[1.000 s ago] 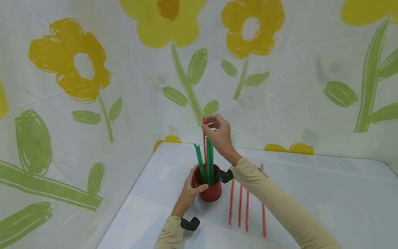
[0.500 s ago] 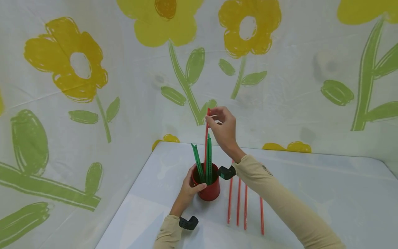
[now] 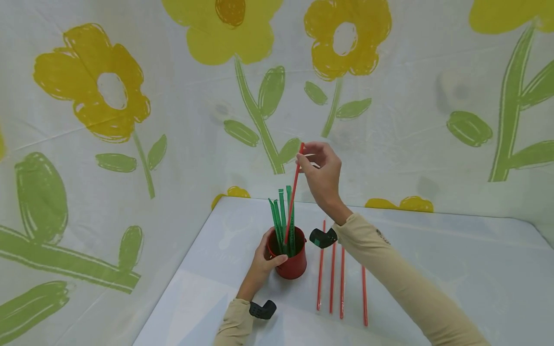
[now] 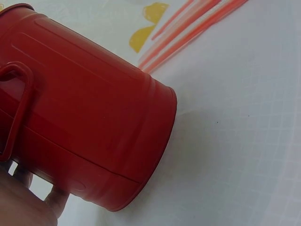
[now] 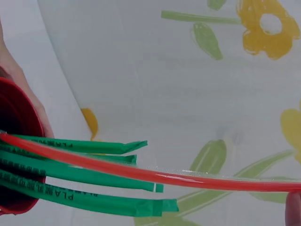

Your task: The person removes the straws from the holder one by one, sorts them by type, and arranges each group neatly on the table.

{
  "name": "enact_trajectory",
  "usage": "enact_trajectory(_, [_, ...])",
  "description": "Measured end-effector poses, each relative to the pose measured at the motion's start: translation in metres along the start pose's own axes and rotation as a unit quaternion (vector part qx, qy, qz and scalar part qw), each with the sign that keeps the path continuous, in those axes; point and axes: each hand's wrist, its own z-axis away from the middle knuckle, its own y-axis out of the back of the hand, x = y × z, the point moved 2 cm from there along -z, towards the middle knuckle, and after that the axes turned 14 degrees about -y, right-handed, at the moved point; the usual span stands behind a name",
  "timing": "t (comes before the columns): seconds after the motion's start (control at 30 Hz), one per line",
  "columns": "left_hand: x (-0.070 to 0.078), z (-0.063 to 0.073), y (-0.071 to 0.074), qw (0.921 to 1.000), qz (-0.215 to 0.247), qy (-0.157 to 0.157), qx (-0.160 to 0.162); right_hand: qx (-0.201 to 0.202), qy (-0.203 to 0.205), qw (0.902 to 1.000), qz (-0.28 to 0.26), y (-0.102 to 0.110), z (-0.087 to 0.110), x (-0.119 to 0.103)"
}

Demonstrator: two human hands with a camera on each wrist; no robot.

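You have the long red straw pinched near its top by the fingers of your right hand, while your left hand curls round the side of the red bucket, thumb at the rim. The straw slants down into the bucket's mouth, beside the green-wrapped straws; whether its tip touches bottom, you cannot tell.

As I judge it, the slant is your main risk: with the hold so high, the lower end may swing and snag the green bunch, shoving some askew. Squeeze hard and the thin tube could crease; slacken the left hand, and a sideways tug might tip the bucket. Your right forearm also passes over the four red straws on the table, so a low sleeve might roll them.

The held straw is smooth, slender and slightly bowed, with a filmy clear edge along it. The green wrappers look crisp, flat-ended and printed with dark lettering. The bucket is glossy, probably painted metal, with a lengthwise seam, ridges near its base and a looped handle.
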Motion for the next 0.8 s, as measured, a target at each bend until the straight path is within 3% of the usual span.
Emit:
enact_trajectory(0.47, [0.000, -0.001, 0.001, 1.0000, 0.005, -0.009, 0.000, 0.024, -0.022, 0.9994, -0.012, 0.026, -0.007, 0.001])
enact_trajectory(0.8, [-0.003, -0.001, 0.002, 1.0000, 0.005, -0.008, -0.001, 0.045, -0.030, 0.9975, -0.046, 0.042, -0.021, 0.028])
